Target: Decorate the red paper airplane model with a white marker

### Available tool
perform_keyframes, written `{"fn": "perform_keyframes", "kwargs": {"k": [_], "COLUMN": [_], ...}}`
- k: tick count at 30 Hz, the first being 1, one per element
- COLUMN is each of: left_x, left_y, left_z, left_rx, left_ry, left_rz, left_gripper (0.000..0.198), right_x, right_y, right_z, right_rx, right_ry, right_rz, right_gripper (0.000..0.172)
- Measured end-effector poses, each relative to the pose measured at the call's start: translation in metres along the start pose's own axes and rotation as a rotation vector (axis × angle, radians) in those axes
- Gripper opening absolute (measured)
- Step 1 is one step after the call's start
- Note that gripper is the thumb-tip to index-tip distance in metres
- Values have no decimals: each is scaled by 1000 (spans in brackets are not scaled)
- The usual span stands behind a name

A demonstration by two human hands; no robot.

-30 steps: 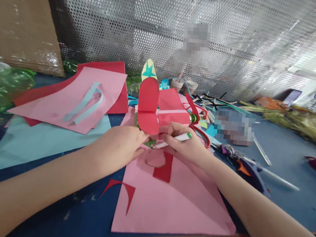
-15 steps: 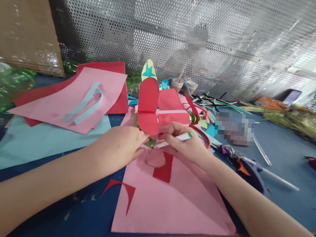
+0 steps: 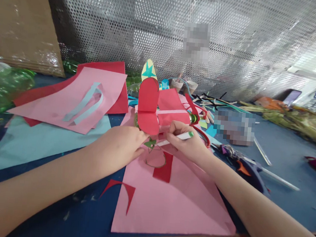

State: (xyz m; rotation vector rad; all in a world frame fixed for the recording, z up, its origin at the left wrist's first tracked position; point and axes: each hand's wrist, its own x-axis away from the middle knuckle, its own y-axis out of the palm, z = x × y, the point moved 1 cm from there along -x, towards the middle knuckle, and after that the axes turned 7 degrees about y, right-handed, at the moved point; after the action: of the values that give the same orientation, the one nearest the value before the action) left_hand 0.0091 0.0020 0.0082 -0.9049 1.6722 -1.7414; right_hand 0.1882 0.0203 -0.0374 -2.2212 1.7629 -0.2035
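My right hand (image 3: 183,141) is closed around a white marker with a green end (image 3: 185,135). The marker's other end points at a small dark-green patch (image 3: 150,143) coloured on pink paper (image 3: 178,205). Just below that patch is a dark round outline (image 3: 155,166). My left hand (image 3: 122,141) is closed at the edge of the pink paper beside the patch, its fingertips partly hidden. Right behind the hands stand a folded red paper piece with a rounded top (image 3: 149,95) and a red-wrapped bottle with a pink stripe (image 3: 174,118).
A curved red scrap (image 3: 121,189) and a red strip (image 3: 164,172) lie nearby. Pink (image 3: 65,103) and light-blue sheets (image 3: 39,141) are at left, near green plastic bottles (image 3: 5,90). Clear sticks (image 3: 280,179) and pipe cleaners (image 3: 217,101) lie at right. A perforated metal panel (image 3: 154,29) rises behind.
The marker and my right hand have shifted very slightly. The green patch looks a little different near the marker's end. My left hand stays in place.
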Motion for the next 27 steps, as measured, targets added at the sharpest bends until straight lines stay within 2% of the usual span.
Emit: {"fn": "perform_keyframes", "kwargs": {"k": [6,11,23,27], "left_x": [0,1,0,-1], "left_y": [1,0,-1,0], "left_z": [-2,-2,-1,-1], "left_rx": [16,25,27,24], "left_ry": [10,2,-6,-6], "left_rz": [23,-3,-2,-7], "left_gripper": [12,12,10,11], "right_x": [-2,-1,-2,-2], "right_y": [-1,-1,-1,-1], "right_z": [3,3,4,4], "right_rx": [-1,31,-38,20], "right_ry": [16,9,7,-5], "right_rz": [-1,-1,-9,3], "right_gripper": [17,18,17,17]}}
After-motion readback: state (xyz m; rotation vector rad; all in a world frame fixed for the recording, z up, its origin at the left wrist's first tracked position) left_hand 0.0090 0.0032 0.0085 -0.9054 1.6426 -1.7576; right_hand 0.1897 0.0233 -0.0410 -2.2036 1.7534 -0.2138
